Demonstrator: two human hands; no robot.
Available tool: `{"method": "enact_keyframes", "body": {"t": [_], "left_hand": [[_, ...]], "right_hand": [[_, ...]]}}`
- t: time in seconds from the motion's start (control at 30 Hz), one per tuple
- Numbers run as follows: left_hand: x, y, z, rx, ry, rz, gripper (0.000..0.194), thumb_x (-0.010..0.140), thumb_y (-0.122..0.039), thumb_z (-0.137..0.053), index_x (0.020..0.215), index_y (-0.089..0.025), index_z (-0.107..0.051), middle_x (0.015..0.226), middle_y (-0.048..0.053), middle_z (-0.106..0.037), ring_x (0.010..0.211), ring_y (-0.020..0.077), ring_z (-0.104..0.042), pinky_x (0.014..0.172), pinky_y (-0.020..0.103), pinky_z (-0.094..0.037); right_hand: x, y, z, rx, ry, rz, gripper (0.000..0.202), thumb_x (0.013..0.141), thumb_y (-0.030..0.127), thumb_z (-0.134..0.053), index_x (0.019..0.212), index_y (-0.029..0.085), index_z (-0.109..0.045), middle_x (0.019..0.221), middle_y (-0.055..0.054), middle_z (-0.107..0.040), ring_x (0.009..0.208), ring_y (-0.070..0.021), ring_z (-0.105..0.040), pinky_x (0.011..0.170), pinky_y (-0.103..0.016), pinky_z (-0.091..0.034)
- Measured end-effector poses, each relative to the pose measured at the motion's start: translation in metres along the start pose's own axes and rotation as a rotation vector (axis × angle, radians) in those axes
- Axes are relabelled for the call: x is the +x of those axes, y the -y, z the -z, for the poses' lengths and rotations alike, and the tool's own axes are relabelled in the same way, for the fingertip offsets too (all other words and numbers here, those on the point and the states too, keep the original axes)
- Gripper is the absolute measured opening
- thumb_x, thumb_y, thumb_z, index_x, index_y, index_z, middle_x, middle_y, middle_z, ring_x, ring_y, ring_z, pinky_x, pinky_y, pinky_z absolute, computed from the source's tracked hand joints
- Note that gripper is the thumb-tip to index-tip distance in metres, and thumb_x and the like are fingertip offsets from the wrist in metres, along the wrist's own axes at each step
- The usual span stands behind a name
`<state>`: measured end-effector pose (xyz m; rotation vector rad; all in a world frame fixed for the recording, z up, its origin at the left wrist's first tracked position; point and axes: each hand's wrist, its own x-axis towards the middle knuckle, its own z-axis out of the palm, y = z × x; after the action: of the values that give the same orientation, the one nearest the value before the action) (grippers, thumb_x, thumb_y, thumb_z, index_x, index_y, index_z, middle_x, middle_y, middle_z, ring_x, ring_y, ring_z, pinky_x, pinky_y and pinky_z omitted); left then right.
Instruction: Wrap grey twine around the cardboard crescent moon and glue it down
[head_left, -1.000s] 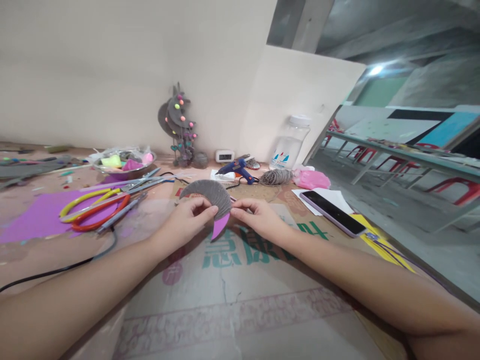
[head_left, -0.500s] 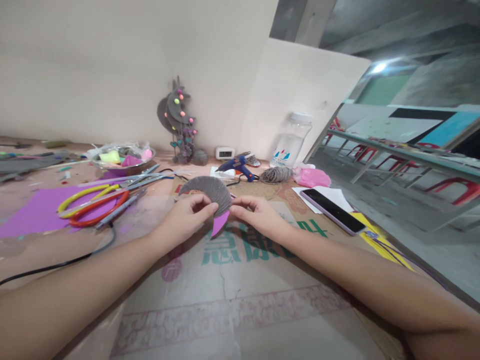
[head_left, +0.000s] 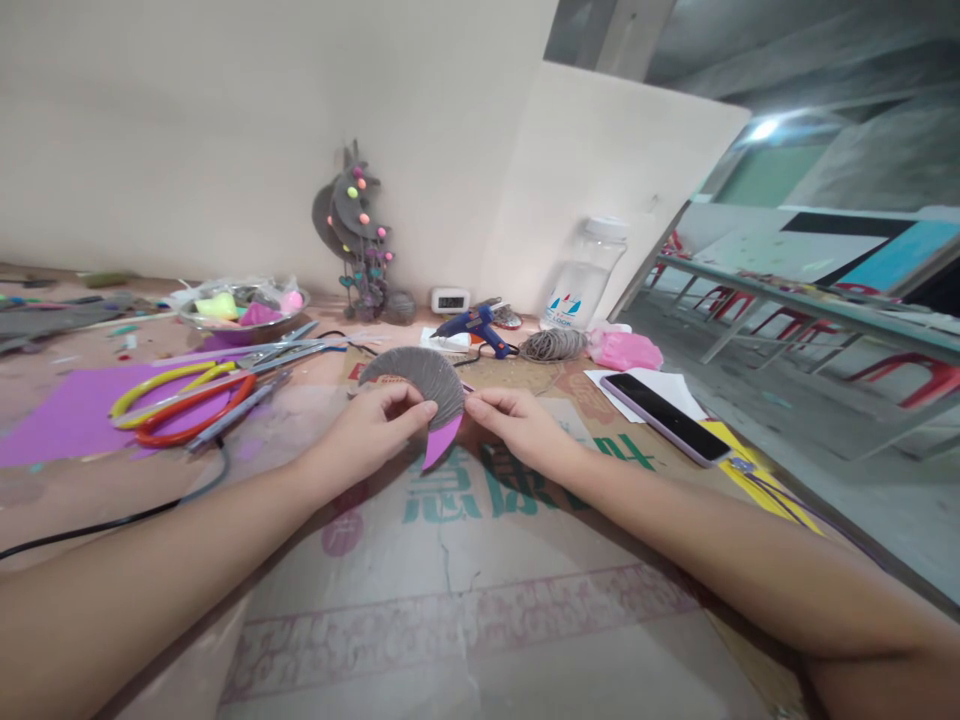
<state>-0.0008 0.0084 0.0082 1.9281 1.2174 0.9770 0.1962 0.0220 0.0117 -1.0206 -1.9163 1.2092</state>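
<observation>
here left hand (head_left: pixel 369 428) pinches grey-wrapped crescent (head_left: pixel 430 374)

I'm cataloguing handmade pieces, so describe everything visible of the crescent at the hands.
The crescent looks thin, mostly covered in grey strands resembling yarn; its lower tip is uncovered purple. Its hollow side faces lower left, over printed cardboard. The left hand pinches it from that side, thumb on the grey face. The right hand is at its outer edge; contact there is unclear.
</observation>
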Motion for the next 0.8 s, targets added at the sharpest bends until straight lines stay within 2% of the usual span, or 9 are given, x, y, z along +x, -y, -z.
{"method": "enact_keyframes", "body": {"t": [0.07, 0.17, 0.3, 0.4, 0.5, 0.57, 0.7, 0.8], "left_hand": [[0.000, 0.000, 0.000, -0.010, -0.010, 0.005, 0.027, 0.082, -0.036, -0.046, 0.062, -0.018, -0.051, 0.061, -0.002, -0.055, 0.061, 0.0129, -0.049, 0.061, 0.026, -0.038], [-0.001, 0.002, 0.000, -0.023, -0.027, 0.009, 0.028, 0.082, -0.037, -0.046, 0.062, -0.018, -0.051, 0.060, -0.002, -0.055, 0.061, 0.0132, -0.050, 0.062, 0.026, -0.038], [-0.001, 0.003, -0.001, -0.038, -0.021, 0.018, 0.028, 0.082, -0.038, -0.046, 0.063, -0.018, -0.051, 0.062, -0.002, -0.056, 0.062, 0.0135, -0.050, 0.062, 0.026, -0.038], [-0.001, 0.002, 0.000, -0.026, -0.019, 0.014, 0.028, 0.082, -0.037, -0.046, 0.062, -0.018, -0.051, 0.062, -0.002, -0.055, 0.061, 0.0130, -0.049, 0.062, 0.026, -0.038], [-0.001, 0.001, 0.000, -0.005, -0.021, 0.016, 0.027, 0.082, -0.036, -0.046, 0.062, -0.019, -0.050, 0.061, -0.002, -0.054, 0.061, 0.0133, -0.048, 0.061, 0.026, -0.038], [-0.001, 0.000, 0.000, -0.010, -0.017, 0.019, 0.027, 0.082, -0.037, -0.046, 0.063, -0.019, -0.050, 0.062, -0.001, -0.055, 0.061, 0.0137, -0.049, 0.061, 0.027, -0.038], [-0.001, 0.001, 0.000, -0.018, -0.018, 0.027, 0.027, 0.082, -0.038, -0.047, 0.062, -0.019, -0.049, 0.061, -0.001, -0.055, 0.061, 0.0138, -0.049, 0.062, 0.027, -0.038], [-0.001, 0.004, -0.001, -0.026, -0.019, 0.026, 0.028, 0.082, -0.039, -0.047, 0.063, -0.019, -0.050, 0.061, -0.002, -0.055, 0.061, 0.0137, -0.049, 0.062, 0.027, -0.038]], "right_hand": [[0.001, -0.002, 0.001, -0.034, -0.039, 0.022, 0.032, 0.087, 0.042, -0.043, 0.080, 0.018, -0.063, 0.077, -0.001, -0.063, 0.070, -0.0127, -0.057, 0.066, -0.025, -0.045], [0.004, -0.005, 0.004, -0.128, -0.170, 0.069, 0.030, 0.088, 0.039, -0.042, 0.092, 0.019, -0.063, 0.090, -0.004, -0.065, 0.086, -0.0152, -0.060, 0.078, -0.028, -0.046], [0.012, -0.013, 0.015, -0.392, -0.305, 0.155, 0.018, 0.084, 0.030, -0.050, 0.087, 0.018, -0.063, 0.085, -0.004, -0.065, 0.081, -0.0157, -0.059, 0.076, -0.030, -0.045], [0.019, -0.022, 0.025, -0.655, -0.270, 0.305, 0.015, 0.083, 0.024, -0.053, 0.088, 0.017, -0.065, 0.090, -0.007, -0.064, 0.089, -0.0181, -0.056, 0.082, -0.034, -0.042], [0.024, -0.027, 0.031, -0.812, -0.171, 0.340, 0.019, 0.080, 0.026, -0.058, 0.097, 0.017, -0.065, 0.096, -0.008, -0.063, 0.094, -0.0202, -0.054, 0.085, -0.036, -0.041], [0.024, -0.026, 0.034, -0.865, -0.127, 0.317, 0.025, 0.080, 0.024, -0.059, 0.104, 0.017, -0.063, 0.099, -0.009, -0.063, 0.094, -0.0202, -0.055, 0.085, -0.035, -0.041], [0.024, -0.028, 0.038, -0.934, -0.101, 0.340, 0.028, 0.084, 0.013, -0.046, 0.108, 0.016, -0.060, 0.106, -0.010, -0.062, 0.097, -0.0202, -0.055, 0.087, -0.034, -0.040], [0.027, -0.034, 0.043, -0.875, -0.184, 0.316, 0.031, 0.083, 0.009, -0.040, 0.108, 0.015, -0.058, 0.108, -0.012, -0.060, 0.099, -0.0208, -0.054, 0.090, -0.035, -0.039]]}}
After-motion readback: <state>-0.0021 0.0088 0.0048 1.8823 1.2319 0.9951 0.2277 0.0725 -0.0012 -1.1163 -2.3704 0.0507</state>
